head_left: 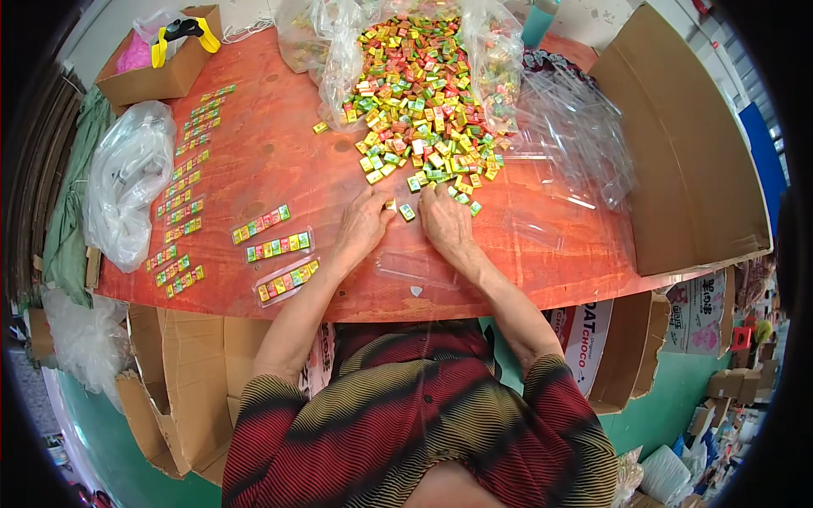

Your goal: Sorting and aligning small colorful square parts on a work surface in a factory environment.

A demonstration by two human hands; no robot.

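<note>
At the near edge of a heap of small, brightly coloured boxes [423, 102], both my hands work close together. My left hand [364, 223] is closed, with a small yellow-and-white box [390, 205] at its fingertips. The fingers of my right hand [445, 217] curl down against the nearest boxes; what they grip, if anything, is hidden. Between the hands lies a loose green-and-white box [406, 212]. An unfilled clear plastic tray [415, 271] rests on the table just in front of me. Left of my left forearm are clear trays [279, 246] holding rows of these boxes.
More filled rows [184, 203] line the red table's left side, beside a clear plastic bag [129, 182]. Clear trays [576, 140] are stacked at right, by a large cardboard box [677, 144]. A carton [161, 72] stands far left. Open cartons [190, 372] sit below the edge.
</note>
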